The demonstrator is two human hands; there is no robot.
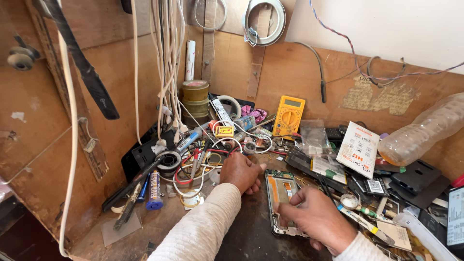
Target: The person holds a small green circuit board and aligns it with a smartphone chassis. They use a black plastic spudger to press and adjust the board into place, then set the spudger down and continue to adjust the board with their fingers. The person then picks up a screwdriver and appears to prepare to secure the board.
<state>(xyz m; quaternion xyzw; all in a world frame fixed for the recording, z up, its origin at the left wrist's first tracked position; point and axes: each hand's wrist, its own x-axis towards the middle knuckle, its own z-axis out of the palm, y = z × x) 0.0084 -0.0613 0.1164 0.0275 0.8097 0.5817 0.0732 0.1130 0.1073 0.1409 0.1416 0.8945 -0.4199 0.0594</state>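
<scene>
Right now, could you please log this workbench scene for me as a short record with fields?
Setting: cluttered wooden bench, wires hanging at the back
Left hand: resting beside the phone's top left corner
Right hand: on the phone's lower right edge
Phone: opened, lying flat, insides showing
Behind: yellow multimeter, tape rolls
Right: plastic bottle on its side

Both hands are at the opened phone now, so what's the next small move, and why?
Probably press the left hand flat onto the phone frame's top corner to steady it. That hand rests beside the phone's upper left edge rather than on it, while the right hand has its fingertips pinched at the lower right side. The phone lies loose on the cluttered bench, so it may slide.
</scene>
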